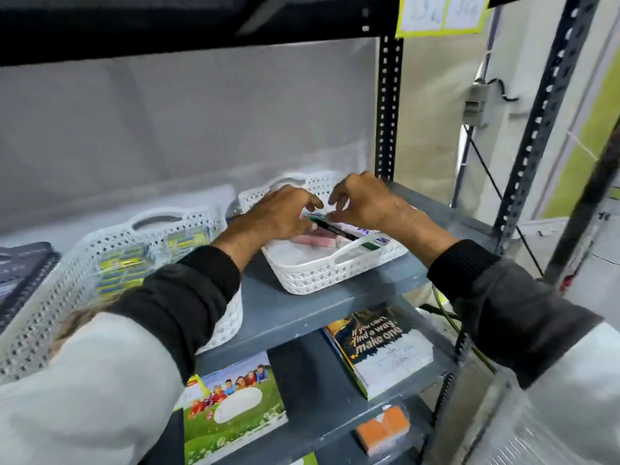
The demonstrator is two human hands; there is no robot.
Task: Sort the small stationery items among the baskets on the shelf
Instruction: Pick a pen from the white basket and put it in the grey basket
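Note:
Both my hands hover over a small white lattice basket (312, 273) on the grey shelf (302, 310). My left hand (278, 213) and my right hand (362, 199) pinch a small white and green item (315, 215) between their fingertips. Below it a dark pen (332, 228) lies slanted across the basket, over pink erasers (315, 239). A second white basket (312, 184) stands behind, mostly hidden by my hands. A larger white basket (67, 263) at the left holds yellow and blue packets (124, 266).
A dark spiral notebook (23, 273) lies at the far left. On the lower shelf are a picture book (235, 407), a black notebook with a slogan (379, 344) and orange blocks (382, 427). A black slotted upright (389, 105) stands behind the baskets.

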